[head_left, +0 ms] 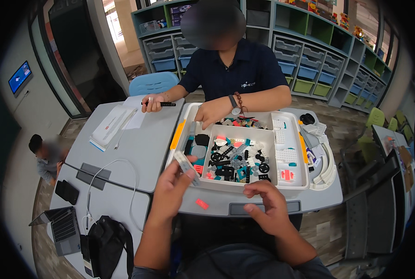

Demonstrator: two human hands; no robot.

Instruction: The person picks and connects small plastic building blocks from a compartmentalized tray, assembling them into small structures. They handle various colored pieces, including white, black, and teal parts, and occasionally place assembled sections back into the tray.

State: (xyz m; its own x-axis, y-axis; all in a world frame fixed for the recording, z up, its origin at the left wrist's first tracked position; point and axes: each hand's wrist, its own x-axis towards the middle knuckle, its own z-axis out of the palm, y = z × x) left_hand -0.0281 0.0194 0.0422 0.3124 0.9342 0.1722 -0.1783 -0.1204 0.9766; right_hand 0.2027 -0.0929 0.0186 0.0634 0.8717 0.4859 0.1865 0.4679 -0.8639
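My left hand (169, 191) is closed on a pale grey building-brick piece (187, 168), held tilted between thumb and fingers above the near left corner of a white sorting tray (226, 185). My right hand (271, 210) hovers by the tray's front edge, fingers curved and apart from the thumb, with nothing in it. Black wheels (263, 168), teal, grey, white and coral bricks fill the tray's middle compartment. White bricks (287, 155) lie in the right compartment. On the table before the tray rests a small coral brick (201, 203).
Across the table a person's hand (213, 111) reaches into the tray's far left; the other hand holds a black beam (164, 104). To the left are a white booklet (113, 128), cable (132, 174), laptop (64, 230) and black bag (107, 246). White curved pieces (326, 169) lie right.
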